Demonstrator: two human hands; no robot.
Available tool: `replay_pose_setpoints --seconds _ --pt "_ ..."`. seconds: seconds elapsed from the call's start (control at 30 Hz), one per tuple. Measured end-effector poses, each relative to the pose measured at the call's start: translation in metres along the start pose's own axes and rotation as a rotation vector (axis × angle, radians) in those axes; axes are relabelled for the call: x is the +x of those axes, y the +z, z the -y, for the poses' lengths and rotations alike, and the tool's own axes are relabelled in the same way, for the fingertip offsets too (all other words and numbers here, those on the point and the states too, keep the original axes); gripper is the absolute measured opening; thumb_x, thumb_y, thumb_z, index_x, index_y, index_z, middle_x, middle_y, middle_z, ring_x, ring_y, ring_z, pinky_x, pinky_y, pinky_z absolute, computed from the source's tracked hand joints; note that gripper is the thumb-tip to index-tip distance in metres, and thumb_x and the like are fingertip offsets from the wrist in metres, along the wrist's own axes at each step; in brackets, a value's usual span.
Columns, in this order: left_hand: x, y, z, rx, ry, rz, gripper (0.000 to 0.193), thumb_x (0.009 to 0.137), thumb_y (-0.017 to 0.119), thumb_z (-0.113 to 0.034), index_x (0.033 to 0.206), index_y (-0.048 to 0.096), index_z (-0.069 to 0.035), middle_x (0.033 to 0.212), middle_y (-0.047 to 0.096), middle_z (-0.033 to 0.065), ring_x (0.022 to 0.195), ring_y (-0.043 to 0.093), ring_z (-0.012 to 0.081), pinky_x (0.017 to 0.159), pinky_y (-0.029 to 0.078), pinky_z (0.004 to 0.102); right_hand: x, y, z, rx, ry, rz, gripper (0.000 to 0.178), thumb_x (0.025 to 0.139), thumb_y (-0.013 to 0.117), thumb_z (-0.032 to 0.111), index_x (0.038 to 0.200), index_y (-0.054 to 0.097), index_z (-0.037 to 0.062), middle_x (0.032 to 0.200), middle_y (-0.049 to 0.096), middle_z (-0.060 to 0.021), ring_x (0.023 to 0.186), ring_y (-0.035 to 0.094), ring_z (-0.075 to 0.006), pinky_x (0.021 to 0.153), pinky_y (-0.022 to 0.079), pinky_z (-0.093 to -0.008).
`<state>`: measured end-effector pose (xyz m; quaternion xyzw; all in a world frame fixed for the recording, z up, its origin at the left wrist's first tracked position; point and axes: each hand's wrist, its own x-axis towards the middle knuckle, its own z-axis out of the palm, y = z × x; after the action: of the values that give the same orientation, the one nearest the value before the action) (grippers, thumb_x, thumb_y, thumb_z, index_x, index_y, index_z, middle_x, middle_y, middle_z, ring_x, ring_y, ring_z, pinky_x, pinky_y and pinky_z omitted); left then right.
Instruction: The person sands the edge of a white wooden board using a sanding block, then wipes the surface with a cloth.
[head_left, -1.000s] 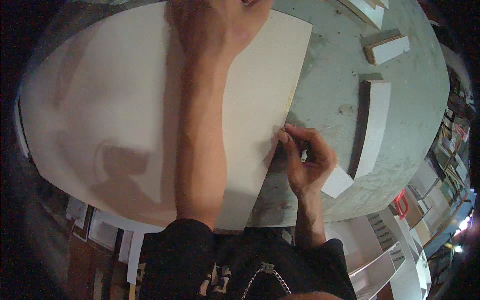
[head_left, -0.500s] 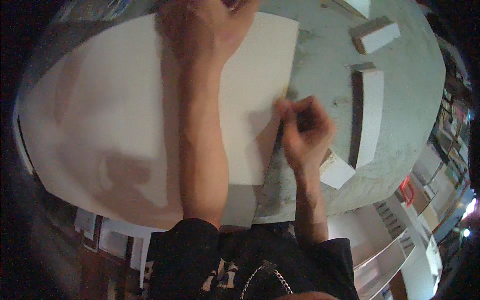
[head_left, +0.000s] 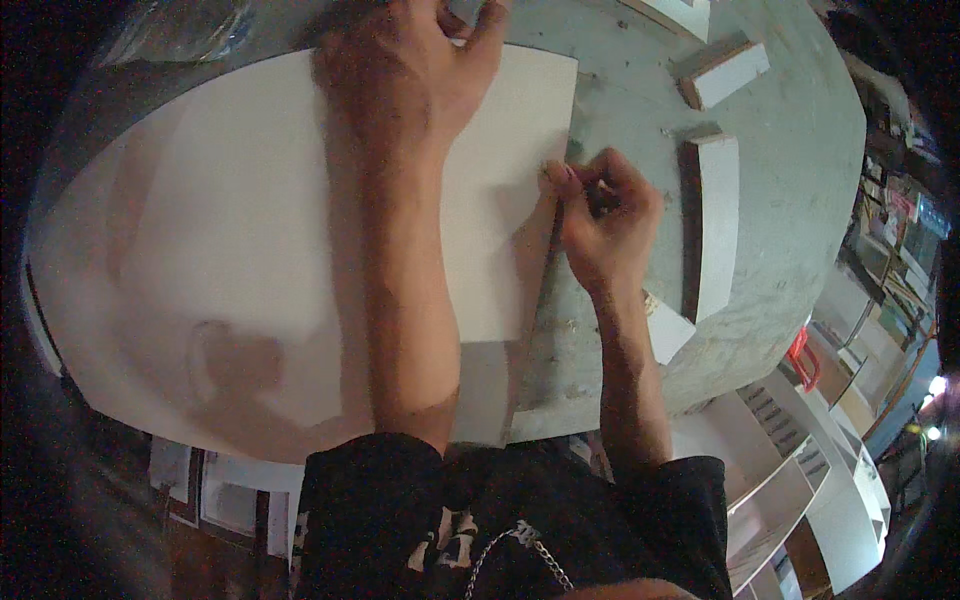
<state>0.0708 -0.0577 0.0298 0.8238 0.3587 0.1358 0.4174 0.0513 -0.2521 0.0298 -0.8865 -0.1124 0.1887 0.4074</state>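
A large cream-white panel (head_left: 240, 200) lies flat on a grey-green table, its near part in shadow. My left arm reaches across it, and my left hand (head_left: 425, 60) is at its far edge. The thumb is bent toward the fingers, but the fingertips run out of the picture, so its grip is hidden. Along the panel's right edge my right hand (head_left: 610, 210) is closed, thumb and forefinger pinched together at that edge. Anything between those fingertips is too small to make out.
On the table (head_left: 640, 110) to the right lie a long white block (head_left: 717, 230), a shorter white block (head_left: 728, 75) and a small white piece (head_left: 668, 332) beside my right forearm. Clear plastic wrap (head_left: 185, 30) is at the far left. White shelving (head_left: 770, 480) stands at the lower right.
My right hand has slid farther from me along the panel's right edge, still pinched. The whole view has shifted slightly. My left hand remains at the panel's far edge.
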Motion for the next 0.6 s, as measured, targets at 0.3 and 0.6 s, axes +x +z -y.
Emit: replay_pose_setpoints --seconds 0.3,0.6 --pt "-0.003 0.005 0.01 0.108 0.03 -0.004 0.034 0.087 0.069 -0.033 0.106 0.068 -0.005 0.081 0.069 0.0122 0.073 0.068 0.0265 0.068 0.052 0.0392 0.007 -0.004 0.005 0.029 0.062 0.017 0.022 0.086 0.071 0.007 0.071 0.056 -0.0001 0.062 0.06 -0.0051 0.061 0.052 -0.0067 0.055 0.044 -0.0261" --pt "-0.009 0.006 0.02 0.112 0.049 -0.007 0.036 0.089 0.067 -0.034 0.108 0.067 -0.004 0.079 0.068 0.012 0.078 0.066 0.0262 0.068 0.051 0.0395 -0.012 0.001 -0.013 0.058 0.095 0.039 0.023 0.085 0.072 0.01 0.071 0.057 -0.0006 0.06 0.06 -0.0059 0.058 0.049 -0.0066 0.054 0.043 -0.0269"
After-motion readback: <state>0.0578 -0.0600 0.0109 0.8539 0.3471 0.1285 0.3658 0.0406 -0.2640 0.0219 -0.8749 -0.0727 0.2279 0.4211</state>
